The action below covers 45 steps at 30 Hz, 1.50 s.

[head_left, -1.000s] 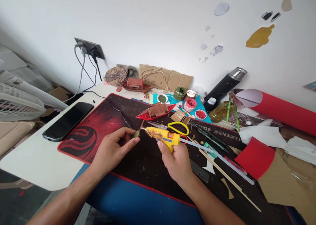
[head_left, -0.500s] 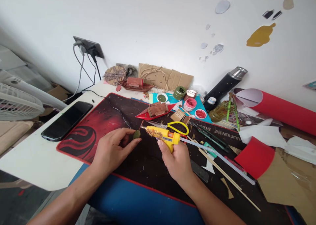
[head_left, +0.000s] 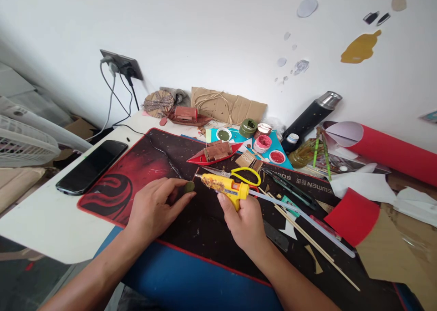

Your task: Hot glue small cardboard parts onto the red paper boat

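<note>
Between the thumb and fingers of my left hand (head_left: 155,206) is a small green piece (head_left: 189,186), with a thin brown stick (head_left: 195,174) rising beside it. My right hand (head_left: 244,220) is wrapped round the grip of a yellow glue gun (head_left: 225,187), whose nozzle points left, close to the stick and the green piece. A long clear glue stick (head_left: 317,226) trails out of the gun's back. Yellow-handled scissors (head_left: 246,170) lie just behind the gun. Beyond them is a red boat (head_left: 201,157) with a brown rolled cover.
On the dark mat (head_left: 205,256) are wooden sticks (head_left: 317,252) and cardboard scraps. Paint pots (head_left: 262,143), a brown boat (head_left: 186,115) and a black flask (head_left: 312,115) stand behind. A phone (head_left: 92,166) lies left, red paper (head_left: 355,217) right.
Both hands stay in nearly the same place. The glue stick's far end has shifted very slightly to the right.
</note>
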Motion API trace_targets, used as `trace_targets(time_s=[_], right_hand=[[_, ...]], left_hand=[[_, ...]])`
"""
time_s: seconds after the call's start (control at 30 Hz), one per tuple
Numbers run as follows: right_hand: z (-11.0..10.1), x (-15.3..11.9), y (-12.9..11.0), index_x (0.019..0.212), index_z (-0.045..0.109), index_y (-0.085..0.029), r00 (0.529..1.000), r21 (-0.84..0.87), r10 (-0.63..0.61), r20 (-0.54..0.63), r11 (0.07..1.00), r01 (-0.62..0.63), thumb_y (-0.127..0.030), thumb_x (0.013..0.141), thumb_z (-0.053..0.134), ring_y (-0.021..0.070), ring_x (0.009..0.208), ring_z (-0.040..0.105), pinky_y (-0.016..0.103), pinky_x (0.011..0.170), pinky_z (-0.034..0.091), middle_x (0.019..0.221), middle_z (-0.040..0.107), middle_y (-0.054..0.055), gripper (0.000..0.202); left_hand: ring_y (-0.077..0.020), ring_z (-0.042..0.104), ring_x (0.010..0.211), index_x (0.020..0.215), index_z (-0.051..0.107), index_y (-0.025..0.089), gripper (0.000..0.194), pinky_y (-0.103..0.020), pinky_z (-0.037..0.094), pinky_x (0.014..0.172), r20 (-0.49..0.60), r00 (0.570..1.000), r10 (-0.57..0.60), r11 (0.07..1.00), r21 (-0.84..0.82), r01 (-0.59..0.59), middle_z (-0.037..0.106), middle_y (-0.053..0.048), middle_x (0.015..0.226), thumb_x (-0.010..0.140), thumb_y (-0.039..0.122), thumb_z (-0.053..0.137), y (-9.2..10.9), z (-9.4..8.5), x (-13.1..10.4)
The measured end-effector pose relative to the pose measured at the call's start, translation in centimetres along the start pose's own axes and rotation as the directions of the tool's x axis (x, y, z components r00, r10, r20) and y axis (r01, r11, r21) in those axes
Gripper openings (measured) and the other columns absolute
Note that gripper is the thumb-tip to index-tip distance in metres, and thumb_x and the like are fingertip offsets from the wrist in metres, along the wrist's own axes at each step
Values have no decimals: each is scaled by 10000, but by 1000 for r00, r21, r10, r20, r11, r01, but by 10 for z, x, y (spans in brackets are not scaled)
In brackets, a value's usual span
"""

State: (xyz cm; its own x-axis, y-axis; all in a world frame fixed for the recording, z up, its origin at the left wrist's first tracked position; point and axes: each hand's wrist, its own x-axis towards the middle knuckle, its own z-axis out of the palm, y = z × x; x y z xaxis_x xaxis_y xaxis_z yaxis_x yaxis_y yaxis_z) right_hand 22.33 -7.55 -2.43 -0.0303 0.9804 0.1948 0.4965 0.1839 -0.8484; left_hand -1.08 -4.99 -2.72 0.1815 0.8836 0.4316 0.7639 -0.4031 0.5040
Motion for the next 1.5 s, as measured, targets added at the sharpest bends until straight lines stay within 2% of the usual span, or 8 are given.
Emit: trace_targets(time_s=[0.13, 0.23, 0.43, 0.6, 0.77, 1.0, 1.27, 1.5], right_hand=[[0, 0, -1, 716, 655, -249, 1000, -6, -5, 7, 1000, 5, -613, 1078, 529, 201, 527, 582, 290, 543, 465, 498, 540, 3, 528], [0, 0, -3, 745, 667, -244, 1000, -8, -26, -3, 1000, 25, -558, 1075, 547, 206, 558, 610, 303, 600, 508, 556, 608, 20, 472], [0, 2, -6, 921, 736, -216, 998, 28, -55, -8, 998, 55, -461, 1070, 574, 227, 681, 712, 317, 720, 561, 727, 744, 59, 328], [0, 1, -3, 712, 629, -242, 998, -16, -64, -28, 998, 64, -528, 1074, 560, 180, 500, 546, 286, 564, 485, 508, 553, -9, 466], [1, 1, -1, 668, 578, -254, 997, -24, -66, -34, 998, 65, -577, 1079, 539, 172, 477, 498, 278, 507, 426, 470, 473, -25, 524], [0, 0, 0, 671, 591, -252, 998, -5, -42, -38, 999, 42, -597, 1080, 531, 171, 466, 480, 279, 478, 389, 470, 458, -23, 538], [0, -1, 3, 759, 697, -237, 1000, 11, 12, -14, 1000, -12, -652, 1077, 520, 215, 548, 617, 285, 499, 439, 501, 553, 14, 552], [-1, -1, 3, 761, 712, -238, 998, 54, 70, 1, 996, -70, -669, 1067, 528, 209, 504, 609, 283, 475, 427, 464, 535, 8, 560]], left_hand=[[-153, 578, 587, 965, 757, 217, 322, -287, 437, 623, -18, 1000, 6, 1000, -14, -6, 604, 41, 644, 993, 532, 696, 0, 0, 0], [-148, 574, 588, 968, 753, 214, 304, -280, 432, 618, -22, 1000, 2, 1000, -28, -3, 602, 44, 652, 989, 514, 712, 0, 0, -1], [-137, 547, 575, 980, 749, 208, 304, -266, 424, 602, -11, 1000, -26, 997, -74, 25, 574, 55, 644, 985, 511, 722, -1, 0, -1], [-127, 546, 554, 973, 748, 208, 295, -250, 436, 583, 1, 997, -80, 986, -146, 79, 583, 61, 639, 979, 501, 721, 0, -2, 0], [-126, 556, 541, 969, 768, 213, 284, -240, 438, 552, 14, 993, -115, 976, -182, 116, 617, 57, 634, 964, 494, 723, 2, -3, 1], [-125, 584, 540, 961, 785, 211, 278, -234, 446, 543, 30, 987, -156, 963, -219, 159, 654, 48, 638, 938, 483, 735, 3, -4, 1], [-134, 600, 553, 955, 797, 227, 262, -235, 449, 546, 59, 984, -167, 956, -234, 176, 663, 44, 641, 928, 481, 738, 4, -5, 1], [-131, 596, 553, 954, 796, 229, 256, -233, 445, 544, 69, 985, -157, 956, -241, 169, 674, 45, 646, 929, 477, 737, 5, -6, 2]])
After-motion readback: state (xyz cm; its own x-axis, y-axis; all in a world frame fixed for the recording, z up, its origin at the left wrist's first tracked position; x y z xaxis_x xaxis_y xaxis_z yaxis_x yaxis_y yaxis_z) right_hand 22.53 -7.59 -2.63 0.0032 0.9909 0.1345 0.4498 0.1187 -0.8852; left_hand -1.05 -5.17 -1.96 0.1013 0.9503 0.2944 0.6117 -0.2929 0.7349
